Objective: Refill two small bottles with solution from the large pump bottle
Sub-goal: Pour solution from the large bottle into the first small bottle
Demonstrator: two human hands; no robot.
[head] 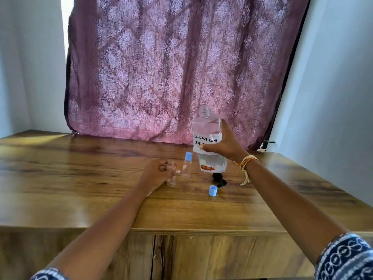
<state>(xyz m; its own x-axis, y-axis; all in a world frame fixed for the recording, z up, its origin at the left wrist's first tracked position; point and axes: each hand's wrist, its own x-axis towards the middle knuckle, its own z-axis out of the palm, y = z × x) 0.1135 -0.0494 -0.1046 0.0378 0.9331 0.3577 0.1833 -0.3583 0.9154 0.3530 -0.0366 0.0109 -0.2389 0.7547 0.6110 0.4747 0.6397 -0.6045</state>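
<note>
The large bottle (209, 142), pump removed, is being held above the wooden table (80, 168) by the right hand (226, 144), clamped around its labelled middle. It is looking heavy, sloshing and probably slick, so that mid-body hold suits it. The left hand (159, 174) is closing around the uncapped small bottle (171, 174), beside the capped small bottle (186, 164).

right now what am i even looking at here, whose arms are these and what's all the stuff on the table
There is one picture, from a camera worn on a person's head, looking down at their own bare arms. The right hand grips a large clear plastic bottle with a handwritten white label, lifted off the wooden table, its neck open. The left hand holds a small clear uncapped bottle. Beside it stands a second small clear bottle with a blue cap. A loose blue cap and a black pump top lie on the table.
</note>
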